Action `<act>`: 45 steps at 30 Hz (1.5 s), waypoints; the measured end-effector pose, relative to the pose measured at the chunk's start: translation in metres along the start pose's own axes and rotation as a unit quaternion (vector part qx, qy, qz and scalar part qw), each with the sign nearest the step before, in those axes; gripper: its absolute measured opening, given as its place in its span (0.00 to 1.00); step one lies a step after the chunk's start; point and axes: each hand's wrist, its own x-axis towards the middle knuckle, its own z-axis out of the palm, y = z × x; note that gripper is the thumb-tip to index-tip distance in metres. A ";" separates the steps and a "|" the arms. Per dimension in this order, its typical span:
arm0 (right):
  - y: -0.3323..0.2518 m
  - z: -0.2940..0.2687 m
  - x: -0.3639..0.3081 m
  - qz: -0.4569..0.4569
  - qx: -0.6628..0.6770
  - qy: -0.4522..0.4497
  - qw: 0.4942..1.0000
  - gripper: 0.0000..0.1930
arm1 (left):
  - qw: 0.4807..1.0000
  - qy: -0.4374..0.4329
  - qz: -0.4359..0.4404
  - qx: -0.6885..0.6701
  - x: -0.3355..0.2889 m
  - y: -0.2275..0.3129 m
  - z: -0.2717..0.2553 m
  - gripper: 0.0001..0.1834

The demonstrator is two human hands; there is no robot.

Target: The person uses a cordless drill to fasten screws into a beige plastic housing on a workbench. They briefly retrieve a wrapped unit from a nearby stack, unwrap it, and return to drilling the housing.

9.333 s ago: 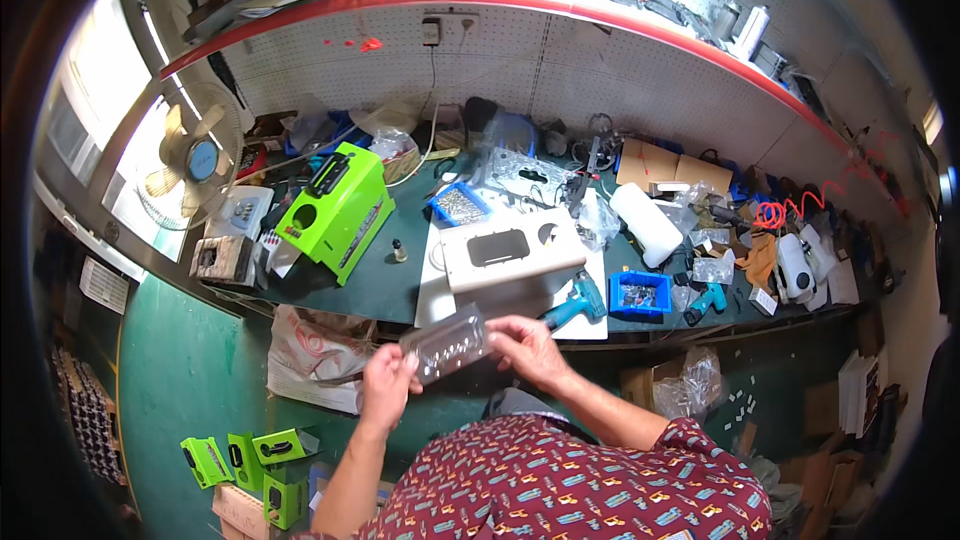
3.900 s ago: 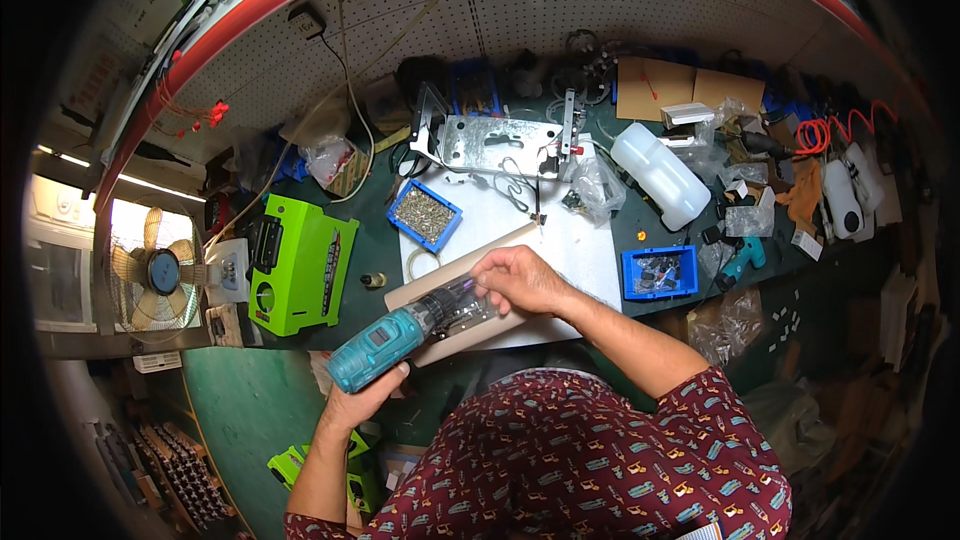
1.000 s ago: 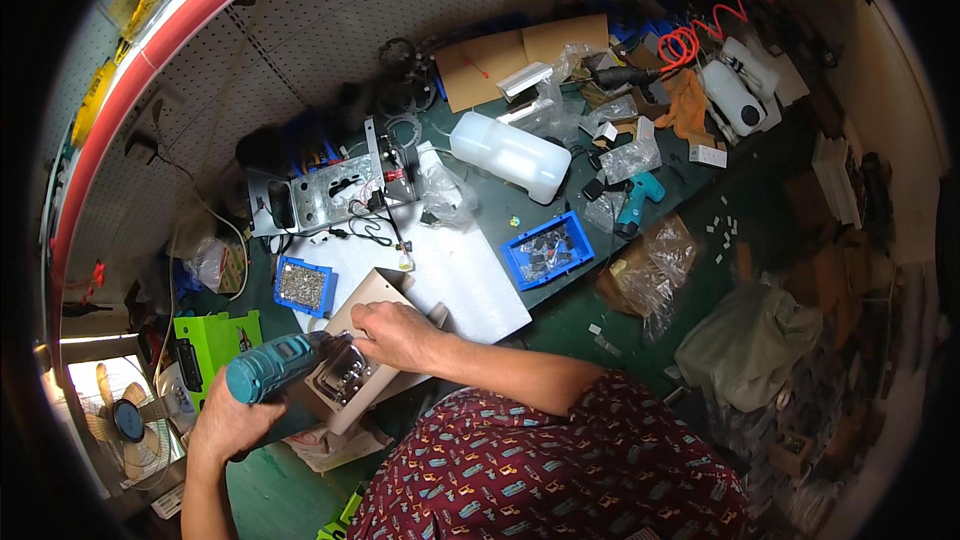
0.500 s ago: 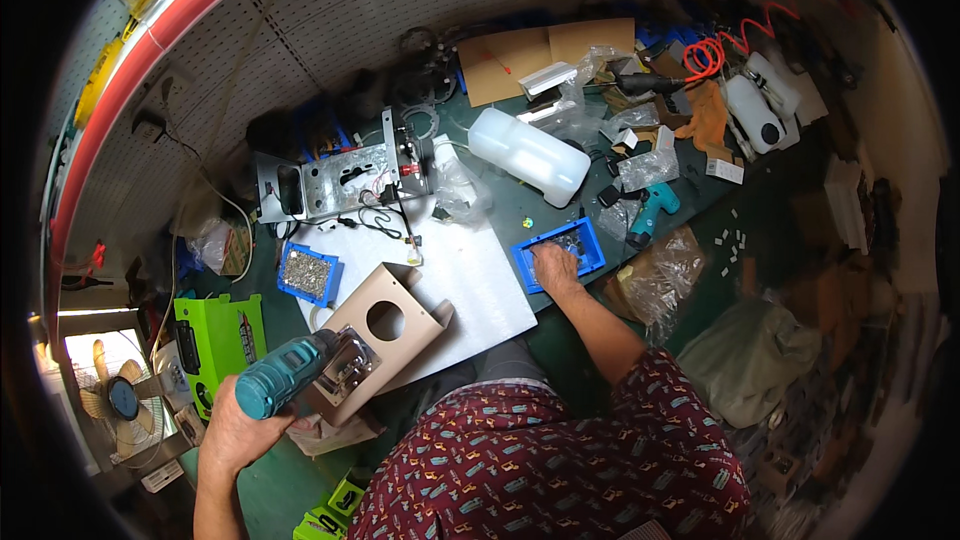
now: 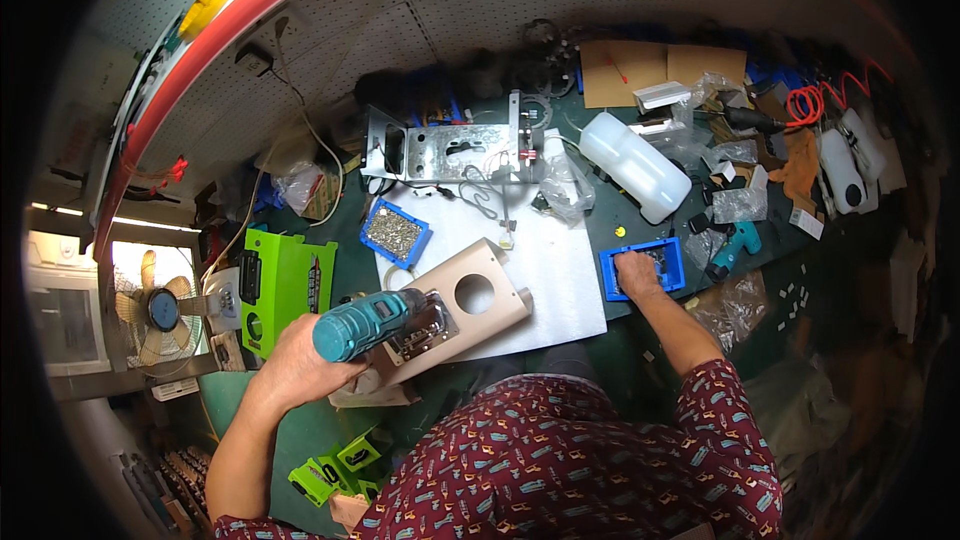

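My left hand [image 5: 298, 365] is wrapped round the grip of a teal cordless drill [image 5: 362, 324]. The drill's nose is over a beige metal housing [image 5: 480, 262], which has a large round hole and a recessed opening showing metal parts. The housing lies tilted across a white foam sheet [image 5: 565, 290]. To the right, my right hand [image 5: 637, 275] reaches down into a blue bin [image 5: 672, 256] of small dark parts. Its fingertips are hidden in the bin, so I cannot tell what they hold.
A blue tray of small metal fasteners [image 5: 394, 233] sits left of the sheet. Behind stand a metal frame with wires [image 5: 455, 148] and a translucent white tank [image 5: 634, 164]. Another teal drill [image 5: 737, 248] lies right. Green housings [image 5: 290, 285] stand left.
The whole view has shifted, so the bench things sit farther right in it. My left hand still holds the drill over the beige housing, and my right hand stays in the blue bin.
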 end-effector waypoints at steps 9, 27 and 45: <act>-0.017 -0.056 -0.026 0.076 0.183 -0.002 0.980 0.07 | 0.999 0.002 -0.016 -0.037 -0.002 -0.011 0.003 0.14; -0.266 -0.070 0.045 -0.152 0.761 -0.546 0.315 0.14 | 0.997 0.003 -0.063 -0.037 -0.001 -0.007 0.006 0.15; -0.272 -0.085 0.038 -0.139 0.764 -0.568 0.271 0.13 | 0.998 -0.017 -0.063 -0.010 -0.002 0.005 0.002 0.16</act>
